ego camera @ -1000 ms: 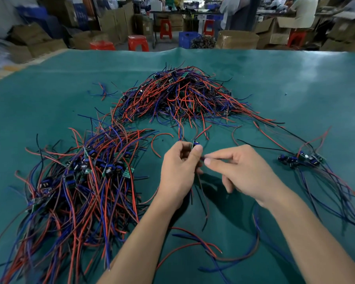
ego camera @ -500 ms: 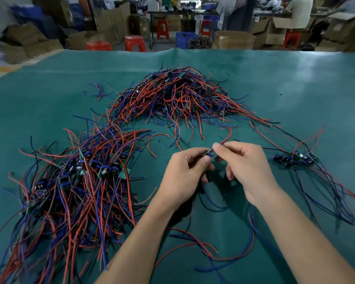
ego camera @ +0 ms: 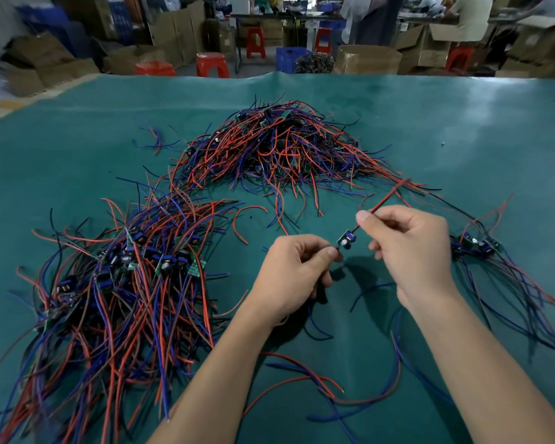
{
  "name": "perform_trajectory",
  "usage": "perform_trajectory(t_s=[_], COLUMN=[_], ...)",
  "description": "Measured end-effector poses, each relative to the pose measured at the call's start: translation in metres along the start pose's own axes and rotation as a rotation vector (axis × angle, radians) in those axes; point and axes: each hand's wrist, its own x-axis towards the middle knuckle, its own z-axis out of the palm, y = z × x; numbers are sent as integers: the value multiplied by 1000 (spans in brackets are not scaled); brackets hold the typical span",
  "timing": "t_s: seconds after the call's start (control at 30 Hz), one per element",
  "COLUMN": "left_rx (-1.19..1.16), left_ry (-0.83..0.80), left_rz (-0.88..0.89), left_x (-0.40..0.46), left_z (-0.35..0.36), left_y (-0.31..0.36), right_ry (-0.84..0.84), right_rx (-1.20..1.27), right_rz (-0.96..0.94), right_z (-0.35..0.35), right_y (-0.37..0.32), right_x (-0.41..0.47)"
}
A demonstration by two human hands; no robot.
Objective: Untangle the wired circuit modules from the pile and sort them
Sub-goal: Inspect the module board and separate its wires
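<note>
held one circuit module (ego camera: 345, 242) above the green mat (ego camera: 77, 155), between both hands, near of the far pile (ego camera: 276, 145). left hand (ego camera: 293, 274) pinched its near leads; right hand (ego camera: 407, 248) pinched the red wire (ego camera: 386, 197). best drawn out slowly, without snagging, then laid with the sorted bundle (ego camera: 125, 283) at left.

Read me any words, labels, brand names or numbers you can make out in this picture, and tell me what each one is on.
No text can be read anywhere.
Small green circuit module with a blue part, held between the left hand and right hand: any markings too small.
Circuit boards in the tangled pile of red, blue and black wires: too small.
Brown cardboard boxes behind the green table: blurred, no print legible.
</note>
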Motion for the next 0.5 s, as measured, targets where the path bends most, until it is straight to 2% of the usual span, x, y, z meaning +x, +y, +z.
perform_trajectory(t_s=[0.13,0.37,0.43,0.5], left_rx=[22,10,-25,-52], left_ry=[-43,-33,-4,31], left_rz=[-12,-2,5,6], left_x=[-1,-1,-1,1], left_z=[1,1,1,2], left_y=[0,1,1,1], right_ry=[186,521,522,390], right_rx=[122,212,203,163], right_rz=[35,-11,14,47], right_z=[-17,-37,-36,-28], right_y=[-1,2,2,2], right_x=[13,26,28,23])
